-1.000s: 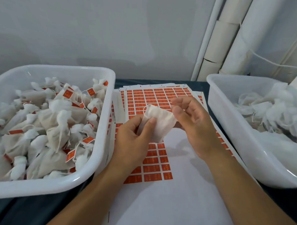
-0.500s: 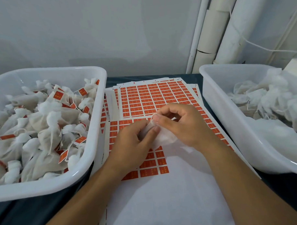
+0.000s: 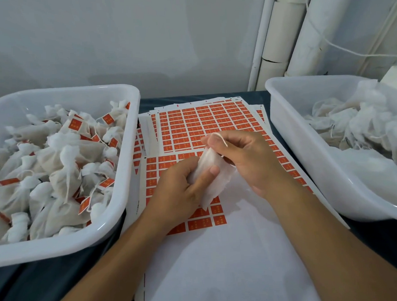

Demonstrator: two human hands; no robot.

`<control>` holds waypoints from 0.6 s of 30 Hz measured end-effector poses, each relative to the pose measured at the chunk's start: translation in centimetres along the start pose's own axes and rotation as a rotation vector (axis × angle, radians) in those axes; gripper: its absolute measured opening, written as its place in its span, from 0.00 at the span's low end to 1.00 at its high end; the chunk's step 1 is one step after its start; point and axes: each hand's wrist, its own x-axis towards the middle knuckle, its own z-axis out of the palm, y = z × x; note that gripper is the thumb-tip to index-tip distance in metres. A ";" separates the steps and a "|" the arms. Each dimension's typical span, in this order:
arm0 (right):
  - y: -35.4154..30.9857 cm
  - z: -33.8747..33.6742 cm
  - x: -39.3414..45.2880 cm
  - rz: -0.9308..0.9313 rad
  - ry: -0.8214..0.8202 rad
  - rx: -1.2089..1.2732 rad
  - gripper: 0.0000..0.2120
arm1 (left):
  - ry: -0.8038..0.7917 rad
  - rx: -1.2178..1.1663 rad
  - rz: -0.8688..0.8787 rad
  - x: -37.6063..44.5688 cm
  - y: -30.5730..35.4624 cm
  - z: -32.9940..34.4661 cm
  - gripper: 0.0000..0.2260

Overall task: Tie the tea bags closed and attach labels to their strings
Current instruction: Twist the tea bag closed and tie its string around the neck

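- One head-worn camera looks forward and down from the person's own eye level.
- It sits close above the sticker label sheets [image 3: 203,121], both forearms entering from the bottom edge.
- A wall fills the top.

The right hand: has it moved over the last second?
Yes. The right hand has closed in toward the left hand and come down over the tea bag, judged against the orange label sheets.

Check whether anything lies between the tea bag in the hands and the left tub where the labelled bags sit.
Nothing visible does. The left hand and right hand hold the tea bag above the label sheets; the left tub stands open beside them.
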 end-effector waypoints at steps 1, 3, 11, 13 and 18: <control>0.0 0.0 0.0 -0.017 0.030 -0.018 0.08 | -0.018 0.017 -0.008 0.0 0.0 0.0 0.15; 0.0 -0.1 0.1 -0.045 0.102 -0.039 0.09 | -0.042 0.063 -0.026 -0.1 -0.1 0.1 0.17; -0.4 -0.5 0.3 -0.011 0.298 0.066 0.10 | -0.089 0.183 -0.082 -0.1 0.1 0.2 0.19; -0.6 -0.5 0.2 0.003 0.266 0.102 0.10 | -0.099 0.194 -0.079 -0.2 0.2 0.3 0.19; -1.0 -0.5 -0.2 0.009 0.258 0.155 0.10 | -0.102 0.241 -0.076 -0.3 0.1 0.4 0.17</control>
